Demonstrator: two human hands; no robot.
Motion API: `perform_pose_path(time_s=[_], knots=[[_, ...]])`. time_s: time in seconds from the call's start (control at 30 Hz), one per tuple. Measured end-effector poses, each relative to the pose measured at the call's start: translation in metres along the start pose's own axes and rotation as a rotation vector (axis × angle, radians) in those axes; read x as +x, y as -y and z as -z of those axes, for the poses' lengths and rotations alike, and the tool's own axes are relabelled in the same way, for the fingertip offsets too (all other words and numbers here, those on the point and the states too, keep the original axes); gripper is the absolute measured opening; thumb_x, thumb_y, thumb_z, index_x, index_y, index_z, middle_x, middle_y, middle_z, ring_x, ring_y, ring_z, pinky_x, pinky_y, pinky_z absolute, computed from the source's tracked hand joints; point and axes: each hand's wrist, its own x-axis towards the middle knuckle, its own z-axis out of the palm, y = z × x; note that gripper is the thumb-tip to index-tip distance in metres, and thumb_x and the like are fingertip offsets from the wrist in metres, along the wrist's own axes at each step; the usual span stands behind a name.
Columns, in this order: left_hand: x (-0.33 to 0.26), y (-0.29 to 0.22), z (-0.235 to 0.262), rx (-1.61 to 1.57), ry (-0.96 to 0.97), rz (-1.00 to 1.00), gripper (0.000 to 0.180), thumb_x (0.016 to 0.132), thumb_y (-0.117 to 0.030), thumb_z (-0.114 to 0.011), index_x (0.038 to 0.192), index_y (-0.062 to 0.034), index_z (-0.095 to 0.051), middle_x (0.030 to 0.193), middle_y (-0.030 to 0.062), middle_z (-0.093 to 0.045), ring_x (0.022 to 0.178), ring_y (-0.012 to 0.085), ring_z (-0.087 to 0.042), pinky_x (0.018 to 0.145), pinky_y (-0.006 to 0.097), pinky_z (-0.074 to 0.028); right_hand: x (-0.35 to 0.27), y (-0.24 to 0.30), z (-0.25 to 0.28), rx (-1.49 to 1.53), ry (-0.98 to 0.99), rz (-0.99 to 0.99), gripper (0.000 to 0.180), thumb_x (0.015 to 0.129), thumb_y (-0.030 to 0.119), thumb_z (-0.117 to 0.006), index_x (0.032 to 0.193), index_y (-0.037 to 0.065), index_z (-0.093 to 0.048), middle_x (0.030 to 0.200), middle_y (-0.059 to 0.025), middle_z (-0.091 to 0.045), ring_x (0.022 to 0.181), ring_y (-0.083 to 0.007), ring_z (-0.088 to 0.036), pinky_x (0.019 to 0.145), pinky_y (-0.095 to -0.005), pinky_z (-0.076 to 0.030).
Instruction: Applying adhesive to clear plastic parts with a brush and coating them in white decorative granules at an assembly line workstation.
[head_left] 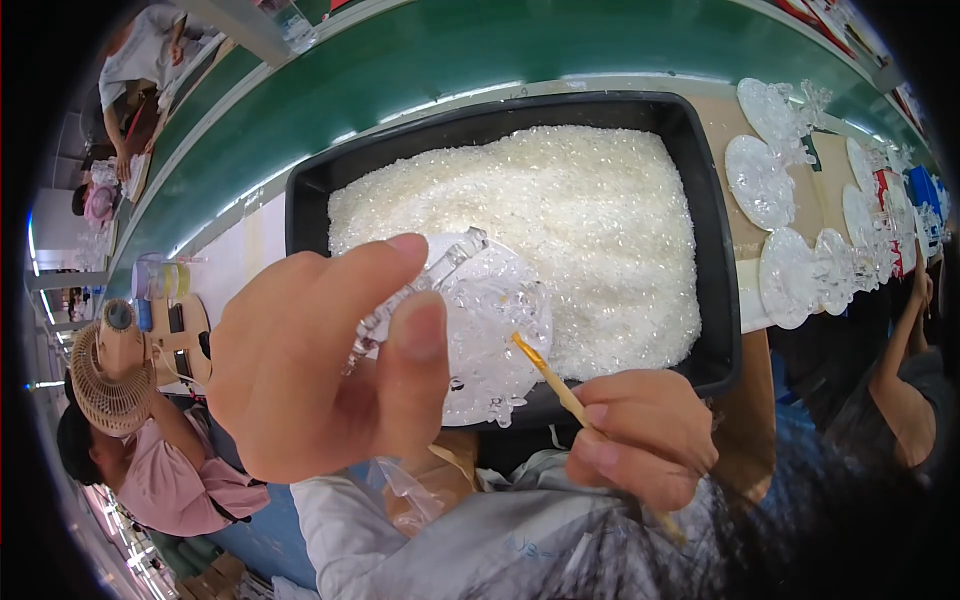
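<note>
My left hand (pixel 300 370) pinches a clear, knobbly stem between thumb and fingers. The stem belongs to a clear ornament (pixel 490 350), apparently plastic or glass, whose round disc is tilted over the near edge of a black tray (pixel 722 290). In my right hand (pixel 645 435) is a thin brush (pixel 562 388) with a pale wooden handle. Its yellowish tip points at the disc's face and seems to touch it or hover close. White, glittering granules (pixel 600 230) fill the tray. My left fingers hide part of the ornament.
Several similar clear disc ornaments (pixel 760 183) stand on brown board at the right, near another person's arm (pixel 905 350). At the left, a person in pink (pixel 180 480) sits beside a beige fan (pixel 115 370). A green strip (pixel 480 65) runs behind the tray.
</note>
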Motion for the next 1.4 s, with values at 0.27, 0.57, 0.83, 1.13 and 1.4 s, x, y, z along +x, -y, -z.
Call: perform_pose_path(time_s=[0.27,0.57,0.83,1.13,1.4], knots=[[-0.002,0.001,-0.011,0.007,-0.098,0.084,0.021,0.092,-0.008,-0.062,0.096,0.0120,-0.068,0.074,0.0172,-0.069,0.064,0.0193,-0.066,0.060,0.026,-0.051,0.002,-0.003,0.002,0.101,-0.008,-0.016,0.028,0.073,-0.007,-0.075,0.097,-0.007,-0.061,0.080,-0.0194,-0.062,0.059,-0.0305,-0.065,0.052,-0.0377,-0.059],[-0.004,0.010,-0.018,-0.128,-0.271,0.115,0.010,0.077,0.000,-0.074,0.086,0.0040,-0.073,0.074,0.0106,-0.072,0.054,0.0163,-0.060,0.052,0.024,-0.047,-0.004,0.000,0.001,0.109,-0.071,-0.044,0.034,0.068,-0.004,-0.078,0.098,-0.002,-0.063,0.084,-0.0160,-0.064,0.063,-0.0305,-0.069,0.053,-0.0316,-0.055],[-0.007,0.015,-0.017,-0.161,-0.266,0.126,0.011,0.077,0.002,-0.073,0.088,0.0047,-0.073,0.075,0.0104,-0.071,0.053,0.0146,-0.060,0.051,0.022,-0.045,0.004,-0.002,0.002,0.195,0.029,-0.052,0.028,0.072,-0.004,-0.077,0.094,-0.004,-0.059,0.078,-0.0171,-0.062,0.057,-0.0299,-0.066,0.050,-0.0365,-0.060],[-0.004,0.022,-0.020,-0.149,-0.251,0.197,0.011,0.079,-0.004,-0.073,0.089,0.0005,-0.073,0.070,0.0068,-0.069,0.049,0.0095,-0.054,0.047,0.021,-0.039,0.007,-0.001,0.015,0.148,0.141,-0.051,0.026,0.075,-0.001,-0.077,0.093,-0.003,-0.058,0.081,-0.0170,-0.062,0.058,-0.0303,-0.066,0.050,-0.0365,-0.060],[0.005,0.032,-0.028,-0.175,-0.237,0.384,0.006,0.085,-0.009,-0.072,0.087,-0.0034,-0.072,0.061,0.0009,-0.063,0.047,0.0039,-0.048,0.046,0.019,-0.037,-0.008,0.001,0.011,0.096,-0.051,-0.077,0.033,0.075,0.000,-0.069,0.106,0.003,-0.058,0.085,-0.0147,-0.061,0.059,-0.0277,-0.065,0.049,-0.0344,-0.053]])
